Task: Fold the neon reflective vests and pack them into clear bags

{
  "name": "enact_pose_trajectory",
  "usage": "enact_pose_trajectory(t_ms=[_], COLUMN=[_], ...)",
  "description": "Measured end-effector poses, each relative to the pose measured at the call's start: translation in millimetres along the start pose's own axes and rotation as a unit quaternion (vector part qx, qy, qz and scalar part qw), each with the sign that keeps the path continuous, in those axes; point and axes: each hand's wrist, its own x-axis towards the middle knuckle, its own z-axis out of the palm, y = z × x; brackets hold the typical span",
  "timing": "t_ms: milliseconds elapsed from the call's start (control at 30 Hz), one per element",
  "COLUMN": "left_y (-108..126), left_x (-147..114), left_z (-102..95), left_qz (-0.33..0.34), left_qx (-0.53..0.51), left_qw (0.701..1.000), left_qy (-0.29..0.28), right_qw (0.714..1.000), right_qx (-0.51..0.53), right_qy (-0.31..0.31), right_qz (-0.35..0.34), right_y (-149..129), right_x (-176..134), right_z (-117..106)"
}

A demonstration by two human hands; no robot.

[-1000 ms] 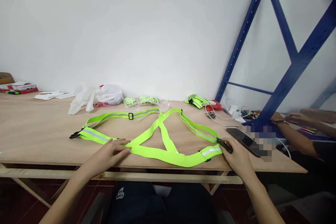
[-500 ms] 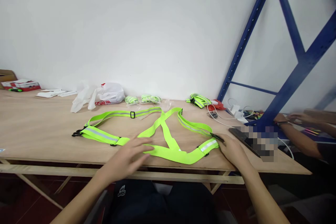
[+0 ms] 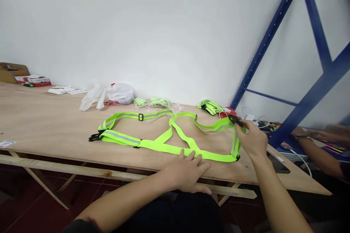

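A neon-yellow reflective harness (image 3: 169, 149) lies spread on the wooden table (image 3: 68, 123), its straps crossing near the middle. My right hand (image 3: 253, 139) pinches the black buckle (image 3: 235, 120) at its right end and holds it raised off the tabletop, with the straps hanging from it. My left hand (image 3: 188, 171) lies with fingers spread at the table's front edge, its fingertips at the lower strap. At the harness's left end rests another black buckle (image 3: 94, 137). A black slider (image 3: 140, 117) sits on the upper left strap.
Along the wall lie a white plastic bag (image 3: 120, 94), bagged reflective straps (image 3: 160, 102) and a folded harness (image 3: 210, 107). A blue metal frame (image 3: 296, 113) rises at the right. A dark tablet-like device (image 3: 277, 164) lies by my right forearm. Another person's arm (image 3: 318, 149) is at far right.
My right hand has lifted the right buckle up from the table. My left hand has moved right along the lower strap, and the crossed straps have shifted.
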Motion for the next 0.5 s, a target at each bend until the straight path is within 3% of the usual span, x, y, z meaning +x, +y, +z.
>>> enact_pose_trajectory(t_ms=[100,233,367,433,500], left_y=[7.5,13.5,19.3,19.0,13.1], left_x=[15.7,19.8,-10.4,-30.9,-47.4], left_z=[0.3,4.7,-3.8,-16.1,-29.3], left_qz=[-0.017,-0.019,0.062,0.107,0.102], left_qx=[0.003,-0.001,0.047,0.049,0.044], left_qw=[1.0,1.0,0.996,0.992,0.993], left_qy=[-0.013,-0.012,0.042,0.041,0.036], right_qw=[0.986,0.953,0.926,0.91,0.894], right_qx=[0.017,0.012,0.041,0.07,0.106], right_qy=[-0.011,-0.077,-0.177,-0.235,-0.28], right_qz=[-0.164,-0.294,-0.332,-0.334,-0.332], right_y=[-55.0,-114.0,-136.3,-137.1,-132.6], right_x=[-18.0,-50.1,-77.8,-86.4,-89.5], right_z=[-3.7,5.3,17.0,18.9,16.6])
